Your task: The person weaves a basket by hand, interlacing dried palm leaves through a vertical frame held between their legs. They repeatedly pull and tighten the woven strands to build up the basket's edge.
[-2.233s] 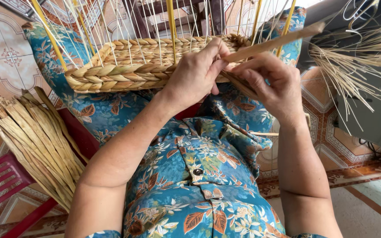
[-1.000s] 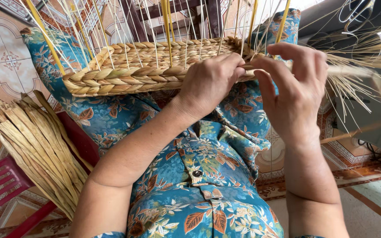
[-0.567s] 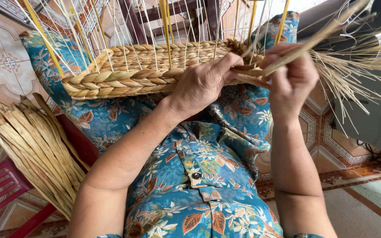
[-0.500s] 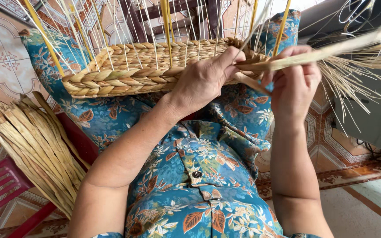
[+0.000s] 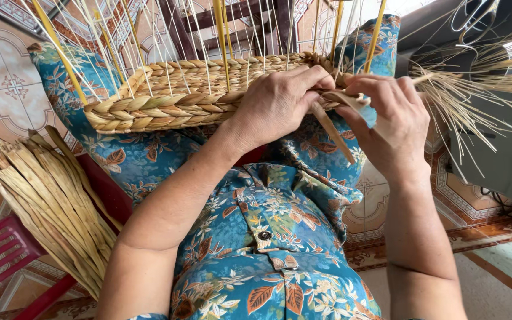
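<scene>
Since half a second earlier, the long flat pale-tan reed strand point(image 5: 334, 123) had dropped: it no longer stretched out to the right at rim height but hung bent, its free end pointing down toward the lap. Both hands had stayed at the same spot on the rim.

Half-woven basket of braided golden-tan straw point(image 5: 173, 101) rested on the person's knees, over blue floral-print clothing point(image 5: 268, 219), tilted slightly with its near rim thick and plaited. Thin pale upright stakes point(image 5: 167, 41) rose from the weave, a few thicker yellow ones among them.

Left hand point(image 5: 277, 104) lay curled over the rim at the basket's right end, fingers pressing the weave down. Right hand point(image 5: 395, 127) was just beside it, thumb and forefingers pinching the strand where it met the rim. The two hands were nearly touching.

Bundle of flat dried tan reed strips point(image 5: 42, 201) lay at the left, partly over a red plastic stool point(image 5: 1, 255). Loose spray of thin straw-coloured fibres point(image 5: 469, 95) fanned out at the right, before a grey machine casing point(image 5: 505, 160). Patterned floor tiles point(image 5: 1, 77) showed beneath.

Judged step: working one strand into the rim row, mid-tuck. Next move would seem to call for steady left-hand pressure while the right feeds the strand behind the next stake and draws it snug without kinking.
</scene>
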